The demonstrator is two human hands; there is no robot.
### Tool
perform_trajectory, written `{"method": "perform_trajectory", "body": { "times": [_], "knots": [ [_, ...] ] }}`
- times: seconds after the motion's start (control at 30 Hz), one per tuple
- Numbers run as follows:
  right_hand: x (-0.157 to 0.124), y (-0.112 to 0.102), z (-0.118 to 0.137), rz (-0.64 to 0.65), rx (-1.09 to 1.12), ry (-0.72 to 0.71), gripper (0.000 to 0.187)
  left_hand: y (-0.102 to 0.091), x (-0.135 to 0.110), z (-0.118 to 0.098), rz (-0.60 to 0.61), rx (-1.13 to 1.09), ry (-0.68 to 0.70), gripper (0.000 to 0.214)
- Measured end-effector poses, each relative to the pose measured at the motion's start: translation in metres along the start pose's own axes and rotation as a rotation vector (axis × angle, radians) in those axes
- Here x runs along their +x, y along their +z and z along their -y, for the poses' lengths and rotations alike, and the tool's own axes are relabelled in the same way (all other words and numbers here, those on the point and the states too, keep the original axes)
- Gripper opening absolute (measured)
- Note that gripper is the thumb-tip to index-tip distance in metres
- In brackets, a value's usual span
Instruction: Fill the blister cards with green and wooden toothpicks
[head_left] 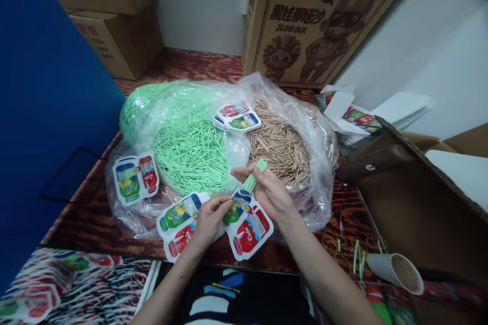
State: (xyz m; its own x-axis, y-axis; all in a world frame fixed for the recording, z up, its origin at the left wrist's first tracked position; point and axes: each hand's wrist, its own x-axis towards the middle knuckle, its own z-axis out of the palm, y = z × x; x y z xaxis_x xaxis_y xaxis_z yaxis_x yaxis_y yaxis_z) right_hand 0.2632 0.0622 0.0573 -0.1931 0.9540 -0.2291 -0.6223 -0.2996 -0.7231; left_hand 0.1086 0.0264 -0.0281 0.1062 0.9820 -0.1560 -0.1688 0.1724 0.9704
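Observation:
My right hand is closed around a small bundle of green sticks, held upright over the table's near edge. My left hand pinches the top edge of a printed plastic pouch showing a red can and green bottle. Another similar pouch lies just left of that hand. Behind my hands, a clear bag holds a heap of green sticks, and a second bag holds brown sticks.
More pouches lie at left and atop the bags. Cardboard boxes stand behind and at far left. An open box flap, a paper cup, rubber bands and a blue panel surround the wooden table.

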Motion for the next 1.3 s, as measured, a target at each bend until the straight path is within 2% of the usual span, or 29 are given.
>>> {"method": "perform_trajectory", "body": {
  "times": [0.13, 0.2, 0.27, 0.37, 0.5, 0.6, 0.73, 0.83, 0.97, 1.03, 1.13, 1.23, 1.3],
  "knots": [
    [-0.005, -0.001, -0.005, 0.032, -0.099, 0.075, 0.021, 0.0, 0.001, 0.005, -0.016, -0.064, -0.031, 0.018],
    [-0.011, -0.004, -0.002, 0.09, -0.236, 0.136, 0.026, 0.0, 0.001, 0.006, -0.026, -0.074, -0.026, 0.018],
    [-0.018, -0.007, 0.005, 0.134, -0.411, 0.133, 0.035, 0.001, 0.001, 0.007, -0.037, -0.089, -0.007, 0.017],
    [-0.029, -0.012, 0.018, 0.133, -0.728, 0.049, 0.044, 0.004, 0.002, 0.008, -0.059, -0.115, 0.011, 0.016],
    [-0.039, -0.017, 0.023, 0.15, -1.171, -0.097, 0.028, 0.007, 0.002, 0.002, -0.059, -0.143, 0.008, 0.014],
    [-0.043, -0.018, 0.014, 0.167, -1.359, -0.215, 0.017, 0.003, 0.0, -0.008, 0.103, -0.114, -0.076, 0.018],
    [-0.046, -0.015, 0.001, 0.2, -1.316, -0.309, 0.019, -0.008, -0.003, -0.022, 0.425, 0.022, -0.26, 0.038],
    [-0.048, -0.015, -0.005, 0.147, -1.259, -0.322, 0.021, -0.01, -0.004, -0.026, 0.482, 0.111, -0.296, 0.03],
    [-0.05, -0.025, -0.01, -0.001, -1.376, -0.355, 0.01, -0.001, -0.003, -0.025, 0.398, 0.185, -0.193, 0.02],
    [-0.05, -0.031, -0.013, -0.021, -1.427, -0.376, 0.016, 0.004, -0.002, -0.025, 0.327, 0.208, -0.124, 0.018],
    [-0.048, -0.037, -0.016, -0.08, -1.44, -0.394, 0.018, 0.008, -0.001, -0.025, 0.226, 0.208, -0.112, 0.022],
    [-0.046, -0.041, -0.019, -0.03, -1.432, -0.384, 0.022, 0.01, -0.001, -0.024, 0.151, 0.189, -0.131, 0.021],
    [-0.045, -0.043, -0.021, -0.006, -1.427, -0.392, 0.027, 0.01, -0.002, -0.022, 0.155, 0.191, -0.137, 0.018]
  ]
}}
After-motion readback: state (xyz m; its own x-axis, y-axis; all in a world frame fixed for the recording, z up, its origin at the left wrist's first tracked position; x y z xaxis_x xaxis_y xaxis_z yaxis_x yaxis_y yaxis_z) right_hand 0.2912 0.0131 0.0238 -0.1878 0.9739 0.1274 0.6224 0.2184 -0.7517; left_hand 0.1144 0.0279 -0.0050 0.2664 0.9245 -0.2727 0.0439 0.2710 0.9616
